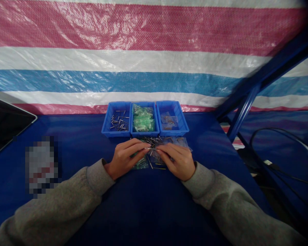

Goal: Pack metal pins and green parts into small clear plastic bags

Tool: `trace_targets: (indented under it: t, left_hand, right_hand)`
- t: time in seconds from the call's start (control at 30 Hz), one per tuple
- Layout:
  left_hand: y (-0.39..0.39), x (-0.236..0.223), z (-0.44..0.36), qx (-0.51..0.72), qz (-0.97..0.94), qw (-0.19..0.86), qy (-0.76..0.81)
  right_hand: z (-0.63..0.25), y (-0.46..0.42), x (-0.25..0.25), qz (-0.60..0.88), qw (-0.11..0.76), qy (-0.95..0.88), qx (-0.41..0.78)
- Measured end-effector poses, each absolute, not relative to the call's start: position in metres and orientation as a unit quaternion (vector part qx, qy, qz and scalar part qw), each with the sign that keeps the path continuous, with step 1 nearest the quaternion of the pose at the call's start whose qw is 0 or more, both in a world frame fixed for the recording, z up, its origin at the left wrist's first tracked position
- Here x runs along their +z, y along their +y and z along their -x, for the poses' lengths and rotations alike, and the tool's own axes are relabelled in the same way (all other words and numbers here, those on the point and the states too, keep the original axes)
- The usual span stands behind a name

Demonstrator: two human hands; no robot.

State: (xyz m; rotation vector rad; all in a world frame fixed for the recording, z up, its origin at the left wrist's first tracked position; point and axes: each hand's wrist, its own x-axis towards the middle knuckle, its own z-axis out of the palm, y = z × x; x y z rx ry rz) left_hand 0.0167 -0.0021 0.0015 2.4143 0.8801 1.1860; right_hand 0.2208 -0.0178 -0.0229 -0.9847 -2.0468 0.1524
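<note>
1. While your left hand [128, 155] and right hand [177, 160] pinch opposite ends of a slim metal rod [152, 149], it sits over the mixed pile [152, 140] near the bins.
2. Already in place, it seems: loose metal pins [119, 120] in the left bin [116, 133], green packets [143, 121] in the middle bin [145, 134], a few clear bags [168, 119] in the right bin [174, 133].
3. Left outside: the pile's pins and bags, so you look part-way through.

Long grey sleeves [63, 201] end in cuffs [100, 176], apparently ribbed.
</note>
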Motion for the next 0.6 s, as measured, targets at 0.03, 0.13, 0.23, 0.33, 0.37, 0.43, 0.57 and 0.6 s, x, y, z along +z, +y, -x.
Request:
trace_targets:
  t: [0.03, 0.13, 0.23, 0.33, 0.37, 0.43, 0.57, 0.6]
  left_hand:
    - [-0.0021, 0.0016, -0.0168, 0.413, -0.843, 0.158, 0.307]
    - [-0.002, 0.0014, -0.0171, 0.408, -0.843, 0.17, 0.308]
    - [-0.0016, 0.0009, -0.0172, 0.404, -0.843, 0.181, 0.307]
    - [-0.001, 0.0004, -0.0171, 0.398, -0.844, 0.187, 0.306]
    - [-0.0009, 0.0003, -0.0171, 0.396, -0.846, 0.188, 0.305]
    - [-0.0007, 0.0002, -0.017, 0.392, -0.847, 0.19, 0.304]
    - [-0.0007, -0.0004, -0.0171, 0.389, -0.847, 0.192, 0.305]
    - [-0.0008, -0.0005, -0.0171, 0.389, -0.847, 0.192, 0.307]
  right_hand:
    - [-0.2209, -0.0178, -0.023, 0.392, 0.419, -0.816, 0.063]
    - [-0.2209, -0.018, -0.0225, 0.392, 0.418, -0.817, 0.069]
    - [-0.2207, -0.0181, -0.0221, 0.395, 0.416, -0.816, 0.071]
    - [-0.2206, -0.0178, -0.0224, 0.395, 0.417, -0.815, 0.072]
    - [-0.2206, -0.0177, -0.0226, 0.395, 0.418, -0.815, 0.072]
    - [-0.2208, -0.0177, -0.023, 0.398, 0.42, -0.813, 0.07]
    - [-0.221, -0.0182, -0.0229, 0.398, 0.421, -0.812, 0.069]
    - [-0.221, -0.0184, -0.0227, 0.398, 0.423, -0.811, 0.069]
